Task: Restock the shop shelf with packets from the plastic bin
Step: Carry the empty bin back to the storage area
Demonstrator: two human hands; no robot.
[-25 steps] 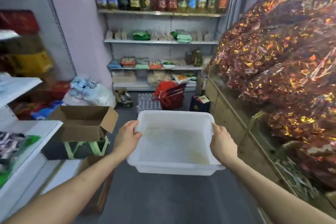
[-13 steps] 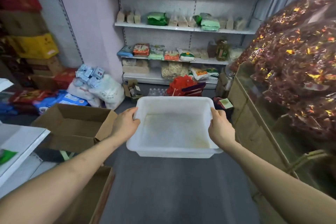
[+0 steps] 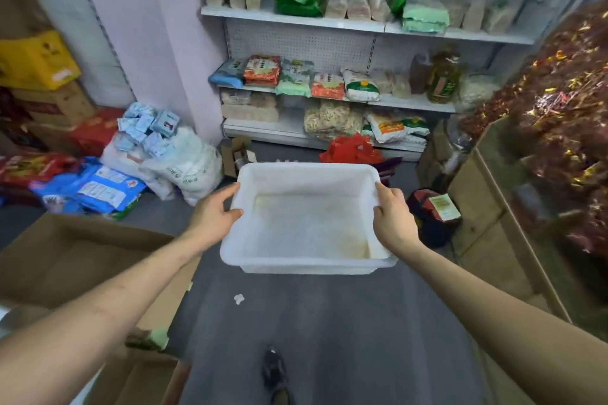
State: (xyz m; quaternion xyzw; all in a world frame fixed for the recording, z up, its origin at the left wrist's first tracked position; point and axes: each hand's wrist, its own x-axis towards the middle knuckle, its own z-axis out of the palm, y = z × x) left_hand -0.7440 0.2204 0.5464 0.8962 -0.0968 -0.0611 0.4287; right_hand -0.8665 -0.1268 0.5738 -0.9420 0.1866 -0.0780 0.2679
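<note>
We have carried the plastic bin [image 3: 309, 264] nearer the shop shelf [image 3: 296, 16], which looms larger (its bottle row has left view). Our shoe [image 3: 274, 371] now shows below.

My left hand [image 3: 214, 220] and right hand [image 3: 393, 220] are bare, both forearms run uncovered all the way to the edge of view, a few faint thin streaks cross my left forearm [image 3: 115, 299], and below I see my one dark shoe [image 3: 273, 370] with a shiny toe.
</note>
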